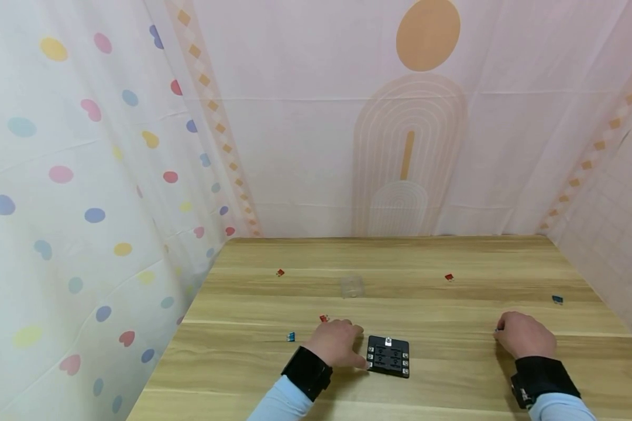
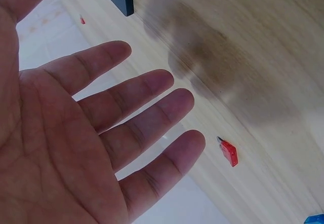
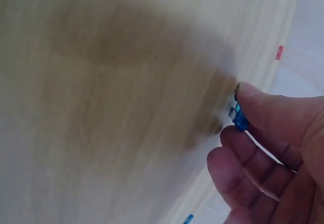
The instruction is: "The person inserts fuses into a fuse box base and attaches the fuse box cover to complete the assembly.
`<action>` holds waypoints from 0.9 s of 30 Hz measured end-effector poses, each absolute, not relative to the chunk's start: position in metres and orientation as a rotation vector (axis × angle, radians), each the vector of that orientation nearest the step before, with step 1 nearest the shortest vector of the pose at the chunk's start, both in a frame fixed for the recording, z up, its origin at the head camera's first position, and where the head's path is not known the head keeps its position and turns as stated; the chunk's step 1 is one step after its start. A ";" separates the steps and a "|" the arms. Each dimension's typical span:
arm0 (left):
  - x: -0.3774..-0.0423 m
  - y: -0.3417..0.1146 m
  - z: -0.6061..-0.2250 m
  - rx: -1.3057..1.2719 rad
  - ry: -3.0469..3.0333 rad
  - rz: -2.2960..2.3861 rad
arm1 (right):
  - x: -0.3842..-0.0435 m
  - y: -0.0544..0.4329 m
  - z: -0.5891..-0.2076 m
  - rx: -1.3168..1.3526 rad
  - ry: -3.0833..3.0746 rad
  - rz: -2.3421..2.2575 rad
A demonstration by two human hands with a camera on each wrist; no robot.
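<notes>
A black fuse block point(image 1: 388, 356) with screw terminals along its sides lies on the wooden table. Spread beside its left edge is my left hand point(image 1: 338, 344), the thumb tip right at the block's lower left corner. In the left wrist view the fingers point(image 2: 152, 117) are nearly straight with nothing between them. My right hand point(image 1: 526, 335), well to the right of the block, pinches a blue blade fuse point(image 3: 240, 118) between thumb and fingers, its metal prong showing. A red blade fuse point(image 1: 323, 318) and another blue blade fuse point(image 1: 291, 337) lie near the left hand.
A clear plastic cover point(image 1: 352, 287) lies behind the fuse block. Farther back are a red fuse point(image 1: 280, 272) at left and another red fuse point(image 1: 449, 277) at right. A blue fuse point(image 1: 557, 299) lies beyond my right hand. Patterned curtains point(image 1: 305, 146) hang behind the table point(image 1: 232, 362).
</notes>
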State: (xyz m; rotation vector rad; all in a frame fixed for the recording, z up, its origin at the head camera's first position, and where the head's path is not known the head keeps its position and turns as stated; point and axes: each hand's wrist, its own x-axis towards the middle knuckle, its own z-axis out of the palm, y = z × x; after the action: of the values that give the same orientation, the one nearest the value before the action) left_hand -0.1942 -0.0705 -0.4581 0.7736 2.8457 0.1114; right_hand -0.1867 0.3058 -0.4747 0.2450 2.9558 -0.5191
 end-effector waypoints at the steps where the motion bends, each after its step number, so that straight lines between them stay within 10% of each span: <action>1: -0.194 -0.070 -0.458 0.773 2.846 0.108 | -0.187 0.305 -0.474 0.245 2.958 -0.520; 27: -0.197 -0.069 -0.463 0.789 2.857 0.087 | -0.190 0.280 -0.464 0.145 3.000 -0.597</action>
State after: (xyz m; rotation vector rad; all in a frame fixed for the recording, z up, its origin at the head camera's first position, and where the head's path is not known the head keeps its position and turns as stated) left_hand -0.1968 -0.0690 -0.4626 0.7892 2.8574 0.0868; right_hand -0.1895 0.2802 -0.4641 0.1453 3.0000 -0.5971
